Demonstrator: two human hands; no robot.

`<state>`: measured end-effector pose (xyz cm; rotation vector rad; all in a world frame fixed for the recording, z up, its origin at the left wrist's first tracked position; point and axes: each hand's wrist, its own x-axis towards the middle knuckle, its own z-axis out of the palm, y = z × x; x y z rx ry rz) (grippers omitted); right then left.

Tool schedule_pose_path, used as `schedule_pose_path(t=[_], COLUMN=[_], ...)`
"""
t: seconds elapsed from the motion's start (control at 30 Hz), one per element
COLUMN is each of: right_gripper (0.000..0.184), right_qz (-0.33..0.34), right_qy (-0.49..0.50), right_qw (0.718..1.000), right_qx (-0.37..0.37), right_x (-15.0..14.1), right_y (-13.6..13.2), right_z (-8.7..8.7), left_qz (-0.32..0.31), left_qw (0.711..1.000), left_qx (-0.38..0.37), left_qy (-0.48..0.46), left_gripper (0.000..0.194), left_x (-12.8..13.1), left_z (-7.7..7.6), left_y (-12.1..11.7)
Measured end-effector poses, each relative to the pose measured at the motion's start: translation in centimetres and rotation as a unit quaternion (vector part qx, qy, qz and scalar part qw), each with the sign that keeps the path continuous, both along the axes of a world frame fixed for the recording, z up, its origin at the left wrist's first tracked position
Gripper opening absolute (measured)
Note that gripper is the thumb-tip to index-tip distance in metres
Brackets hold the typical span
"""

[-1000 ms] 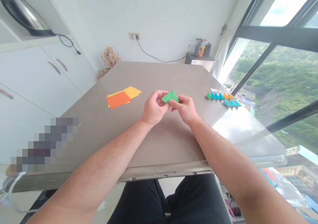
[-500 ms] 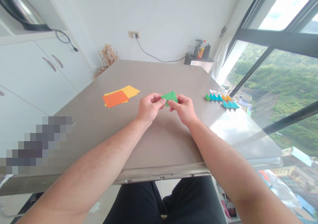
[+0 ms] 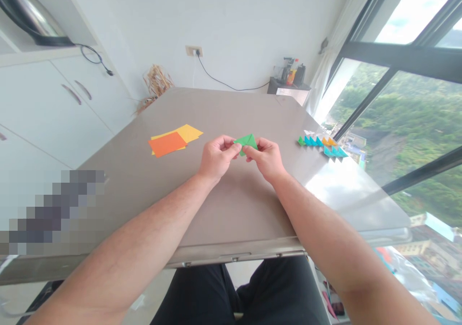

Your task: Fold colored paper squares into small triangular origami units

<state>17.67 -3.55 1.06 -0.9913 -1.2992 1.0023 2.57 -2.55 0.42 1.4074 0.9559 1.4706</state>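
Note:
A small green folded paper triangle (image 3: 247, 142) is held just above the middle of the grey table (image 3: 231, 205). My left hand (image 3: 215, 157) pinches its left corner with thumb and fingers closed. My right hand (image 3: 266, 159) pinches its right side, fingers curled round the lower edge. Both hands meet at the paper, and part of its lower half is hidden behind my fingers.
Orange and yellow paper sheets (image 3: 173, 140) lie flat to the left. A row of folded teal, orange and green paper pieces (image 3: 323, 146) sits at the right near the window (image 3: 415, 99). Dried straw (image 3: 155, 82) and a cable (image 3: 224, 81) are at the far end.
The hands have stayed together on the green paper; the fingers shifted slightly along its edges. The view swung a little, so everything sits slightly further left.

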Motion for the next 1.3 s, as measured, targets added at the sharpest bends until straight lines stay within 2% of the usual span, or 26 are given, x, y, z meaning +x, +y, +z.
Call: schedule_pose_path(t=[0.2, 0.9, 1.1, 1.3], right_gripper=[0.019, 0.018, 0.022, 0.021], right_qz=[0.001, 0.007, -0.009, 0.0], right_qy=[-0.031, -0.036, -0.065, -0.034], right_qw=[1.0, 0.999, 0.998, 0.999], right_qx=[-0.003, -0.005, -0.014, -0.017], right_x=[0.13, 0.45, 0.23, 0.1], right_y=[0.05, 0.23, 0.02, 0.01], right_z=[-0.22, -0.58, -0.35, -0.3], left_qz=[0.01, 0.015, -0.032, 0.005], left_qw=[1.0, 1.0, 0.999, 1.0], left_qx=[0.013, 0.013, -0.001, -0.007], left_qy=[0.015, 0.003, 0.009, -0.01], left_gripper=[0.015, 0.015, 0.017, 0.017], left_x=[-0.1, -0.28, -0.1, -0.23], left_z=[0.0, -0.4, -0.37, -0.4], left_y=[0.1, 0.13, 0.02, 0.37])
